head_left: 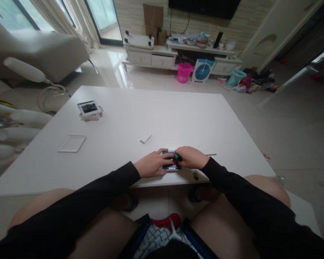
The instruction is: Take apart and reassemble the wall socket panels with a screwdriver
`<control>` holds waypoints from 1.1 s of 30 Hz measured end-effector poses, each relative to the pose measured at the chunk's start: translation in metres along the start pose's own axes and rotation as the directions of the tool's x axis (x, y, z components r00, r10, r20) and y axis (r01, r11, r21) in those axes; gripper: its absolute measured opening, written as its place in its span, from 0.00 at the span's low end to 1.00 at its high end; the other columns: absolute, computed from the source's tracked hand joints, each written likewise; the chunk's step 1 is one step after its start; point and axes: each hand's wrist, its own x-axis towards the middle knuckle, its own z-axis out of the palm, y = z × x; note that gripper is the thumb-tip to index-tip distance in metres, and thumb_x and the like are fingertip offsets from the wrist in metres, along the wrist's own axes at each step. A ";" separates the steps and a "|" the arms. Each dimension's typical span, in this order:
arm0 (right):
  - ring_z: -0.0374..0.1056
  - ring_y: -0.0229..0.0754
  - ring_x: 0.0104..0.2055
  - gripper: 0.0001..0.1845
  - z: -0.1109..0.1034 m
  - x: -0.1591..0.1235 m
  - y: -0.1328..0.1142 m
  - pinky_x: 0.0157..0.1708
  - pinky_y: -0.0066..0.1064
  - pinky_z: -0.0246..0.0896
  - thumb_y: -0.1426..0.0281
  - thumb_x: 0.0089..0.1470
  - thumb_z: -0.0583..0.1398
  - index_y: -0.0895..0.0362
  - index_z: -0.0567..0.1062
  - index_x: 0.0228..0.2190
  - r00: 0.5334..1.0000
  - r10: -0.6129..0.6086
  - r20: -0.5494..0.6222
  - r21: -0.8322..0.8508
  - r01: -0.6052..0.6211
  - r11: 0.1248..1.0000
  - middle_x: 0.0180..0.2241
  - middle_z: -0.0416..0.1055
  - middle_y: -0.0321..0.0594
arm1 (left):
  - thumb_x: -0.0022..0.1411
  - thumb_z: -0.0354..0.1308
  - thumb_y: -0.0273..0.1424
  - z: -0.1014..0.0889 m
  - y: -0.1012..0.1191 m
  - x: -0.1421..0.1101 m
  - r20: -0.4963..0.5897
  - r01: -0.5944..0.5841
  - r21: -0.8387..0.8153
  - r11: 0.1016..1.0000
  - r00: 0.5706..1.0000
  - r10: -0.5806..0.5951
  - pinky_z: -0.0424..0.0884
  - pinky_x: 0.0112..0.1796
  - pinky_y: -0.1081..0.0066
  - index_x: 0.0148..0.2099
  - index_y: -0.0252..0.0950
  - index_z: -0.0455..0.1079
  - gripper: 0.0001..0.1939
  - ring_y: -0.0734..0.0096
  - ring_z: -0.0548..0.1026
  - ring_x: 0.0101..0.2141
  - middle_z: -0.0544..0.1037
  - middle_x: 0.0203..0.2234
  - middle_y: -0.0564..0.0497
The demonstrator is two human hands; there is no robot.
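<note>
Close to the near edge of the white counter (178, 118), a dark flat phone-like device (172, 167) lies under both hands. Left hand (151, 164): fingers apart, laid across the device, thumb toward its near end. Right hand (190, 157): closed around a green-and-black item (177, 157) at the device's right side; tip hidden, contact can't tell.

Risks, judging: light left-hand pressure plus a sideways push could turn or slide the device, smooth top not helping. Green-and-black item could slip and scuff the device if badly angled. Small brown piece (196, 176) sits just inside the near edge; a lowered right sleeve (218, 169) could sweep it off. Thin dark rod (211, 154) by the right wrist, easily knocked.

Room: little toward the near edge. More ahead and right, up to the far edge. Ahead-left, small white pieces (145, 139) come first; well left, shallow tray (72, 143); beyond it, white box (90, 117) with tablet-like panel (89, 108) on top.
</note>
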 end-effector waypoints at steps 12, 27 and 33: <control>0.80 0.54 0.43 0.10 -0.009 0.000 -0.012 0.38 0.34 0.66 0.72 0.55 0.62 0.60 0.81 0.40 0.998 -0.039 0.038 -0.156 0.045 0.987 0.41 0.82 0.54 | 0.66 0.62 0.32 0.002 0.000 -0.001 0.017 0.029 -0.008 1.000 0.999 -0.029 0.64 0.65 0.48 0.61 0.45 0.73 0.22 0.48 0.63 0.64 0.71 0.64 0.48; 0.80 0.54 0.41 0.11 -0.004 0.000 -0.015 0.36 0.35 0.67 0.72 0.57 0.60 0.60 0.81 0.39 0.996 -0.089 0.015 -0.165 0.090 0.982 0.40 0.82 0.54 | 0.65 0.61 0.31 0.003 0.000 -0.002 0.036 0.046 0.002 0.999 0.998 -0.046 0.66 0.64 0.50 0.59 0.44 0.73 0.20 0.48 0.61 0.65 0.70 0.63 0.49; 0.80 0.54 0.43 0.11 -0.005 -0.001 -0.017 0.38 0.34 0.67 0.72 0.57 0.60 0.61 0.81 0.40 0.997 -0.072 0.013 -0.136 0.073 0.988 0.40 0.82 0.54 | 0.66 0.61 0.31 0.002 0.000 -0.001 0.036 0.044 -0.006 0.999 0.998 -0.044 0.65 0.65 0.51 0.58 0.43 0.73 0.19 0.48 0.62 0.65 0.71 0.62 0.48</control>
